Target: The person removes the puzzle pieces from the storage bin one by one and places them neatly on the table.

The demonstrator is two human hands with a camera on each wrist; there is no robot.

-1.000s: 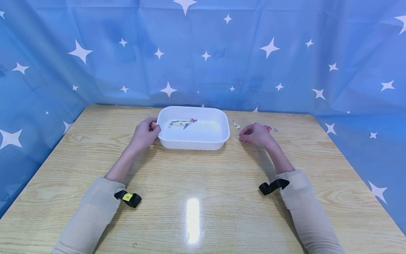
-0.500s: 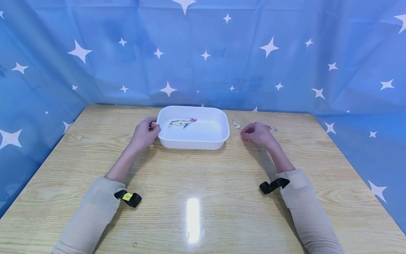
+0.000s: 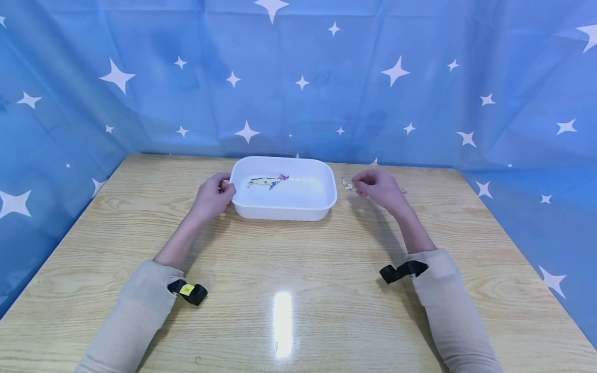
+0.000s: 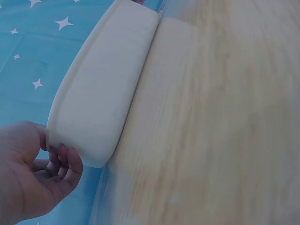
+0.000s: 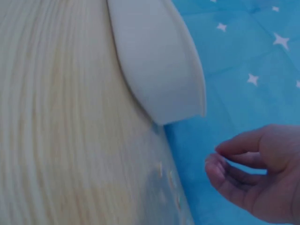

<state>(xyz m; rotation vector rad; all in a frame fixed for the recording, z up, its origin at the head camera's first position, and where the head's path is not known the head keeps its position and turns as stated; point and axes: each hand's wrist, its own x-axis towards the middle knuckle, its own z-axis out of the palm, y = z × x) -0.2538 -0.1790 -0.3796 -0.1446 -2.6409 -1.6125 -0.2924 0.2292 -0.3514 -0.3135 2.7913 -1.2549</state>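
Observation:
A white plastic tray [image 3: 282, 213] stands at the far side of the wooden table. My left hand [image 3: 213, 196] grips its left rim; in the left wrist view, the curled fingers of the left hand [image 4: 49, 176] meet the rim's end. Inside lies a flat yellow, blue and pink cut-out [image 3: 264, 181]. To the right of the tray, my right hand [image 3: 379, 189] hovers above the table, fingers loosely bent. Nothing shows between the thumb and fingers of the right hand [image 5: 255, 176] in the right wrist view. A pale cut-out [image 3: 346, 184] lies just left of that hand.
A tiny pale scrap [image 3: 349, 203] lies on the table [image 3: 233, 280] near the tray's right end. Another small piece [image 3: 404, 191] shows beyond the right hand, which hides part of the tabletop. A blue curtain with white stars [image 3: 298, 103] hangs behind the table.
My right hand has risen and shifted slightly away from me, leaving the tiny scrap on the table and covering the colourful pieces farther back. The left hand and tray stay put.

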